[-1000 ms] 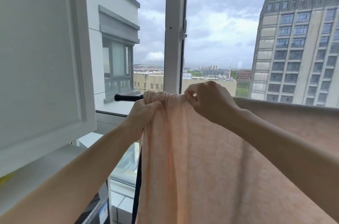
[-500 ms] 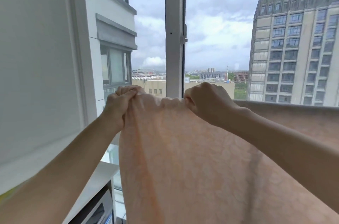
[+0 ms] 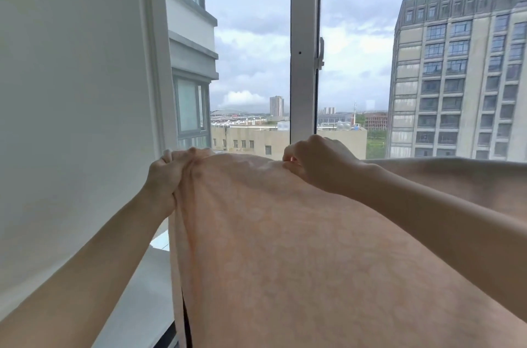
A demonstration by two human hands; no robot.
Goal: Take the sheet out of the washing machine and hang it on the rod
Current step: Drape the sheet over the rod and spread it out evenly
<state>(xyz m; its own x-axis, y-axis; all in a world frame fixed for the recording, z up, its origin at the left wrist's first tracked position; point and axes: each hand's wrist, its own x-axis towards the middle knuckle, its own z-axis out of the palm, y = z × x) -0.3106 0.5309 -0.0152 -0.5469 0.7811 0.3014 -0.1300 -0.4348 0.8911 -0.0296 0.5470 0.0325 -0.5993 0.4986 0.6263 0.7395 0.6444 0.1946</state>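
Note:
A pale peach sheet (image 3: 285, 248) hangs in front of the window and fills the lower middle and right of the view. Its top edge runs level from the left corner to the right border. My left hand (image 3: 164, 176) grips the sheet's upper left corner, fingers curled round bunched fabric. My right hand (image 3: 316, 161) pinches the top edge near the middle, just below the window mullion. The rod is hidden under the draped fabric.
A white cabinet or wall panel (image 3: 74, 91) stands close on the left. A white window mullion (image 3: 303, 42) rises behind the hands, with glass on both sides. A white ledge (image 3: 142, 290) lies low on the left beside the sheet.
My left hand has pulled the sheet's corner leftward along the rod, spreading the bunched fabric and covering the black rod end. My right hand has kept its hold near the mullion.

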